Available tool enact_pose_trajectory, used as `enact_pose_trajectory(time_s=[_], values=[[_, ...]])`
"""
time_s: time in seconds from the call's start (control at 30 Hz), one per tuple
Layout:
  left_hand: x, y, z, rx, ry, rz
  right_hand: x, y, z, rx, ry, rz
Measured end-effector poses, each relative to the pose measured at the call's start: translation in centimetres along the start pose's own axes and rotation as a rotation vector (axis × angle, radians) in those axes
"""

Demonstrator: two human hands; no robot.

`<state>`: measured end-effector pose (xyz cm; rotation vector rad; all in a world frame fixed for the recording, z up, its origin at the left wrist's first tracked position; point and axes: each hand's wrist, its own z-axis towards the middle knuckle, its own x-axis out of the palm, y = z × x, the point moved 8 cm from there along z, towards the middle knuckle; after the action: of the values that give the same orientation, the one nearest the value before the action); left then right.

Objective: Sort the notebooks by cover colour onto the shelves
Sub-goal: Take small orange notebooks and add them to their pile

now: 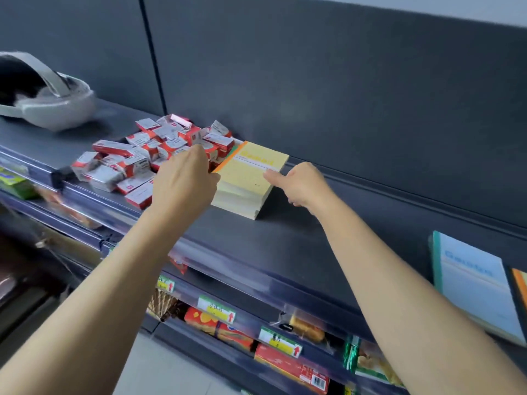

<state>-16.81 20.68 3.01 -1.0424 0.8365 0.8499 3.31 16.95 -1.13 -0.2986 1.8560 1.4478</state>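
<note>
Nearest you on the right, a pale blue notebook (pixel 476 283) lies on the dark shelf (pixel 285 243), well apart from the stack of yellow notebooks (pixel 251 175) further in, which is where both arms reach. Your left hand (pixel 185 181) sits against the stack's left edge. Its fingers are hidden behind its back, so I cannot tell whether it grips anything. Your right hand (pixel 305 185) holds nothing: one straight finger (pixel 272 175) touches the top cover's right edge and the rest are loosely curled. This looks like squaring the yellow pile. Next, you likely need to let go and fetch the blue notebook for its own spot. Beyond the stack, red-and-white boxes (pixel 142 161) crowd its left side.
</note>
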Motion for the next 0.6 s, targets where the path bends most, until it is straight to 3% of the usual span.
enact_pose_trajectory(time_s=[0.33, 0.6], values=[[1.3, 3.8, 3.6, 0.016, 0.055, -0.085, 3.4, 0.6, 3.0, 0.148, 0.008, 0.214], [3.8, 2.1, 5.1, 0.066, 0.157, -0.250, -0.2, -0.4, 3.5, 0.183, -0.159, 0.035]])
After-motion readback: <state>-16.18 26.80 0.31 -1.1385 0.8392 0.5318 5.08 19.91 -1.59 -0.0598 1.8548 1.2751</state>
